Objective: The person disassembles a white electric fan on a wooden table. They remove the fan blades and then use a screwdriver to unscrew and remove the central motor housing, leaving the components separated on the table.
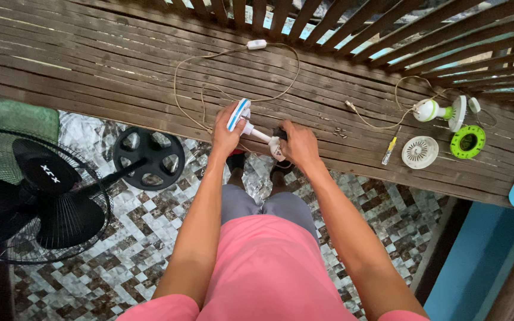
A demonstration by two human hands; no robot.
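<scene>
The left hand (226, 135) is closed around the round blue-and-white base (238, 115) of a small white plastic fan body (257, 134), and the right hand (297, 144) is curled around its other end together with a dark tool handle (280, 132). The piece lies across the brown slatted wooden table (120, 71), near its front edge. A beige cord with a white inline switch (257, 44) loops behind it. Well to the right lie a white-and-green fan motor (432, 110), a white round grille (419, 151), a green ring (467, 141) and a yellow-handled screwdriver (390, 150). A black standing fan (37, 196) stands on the left.
</scene>
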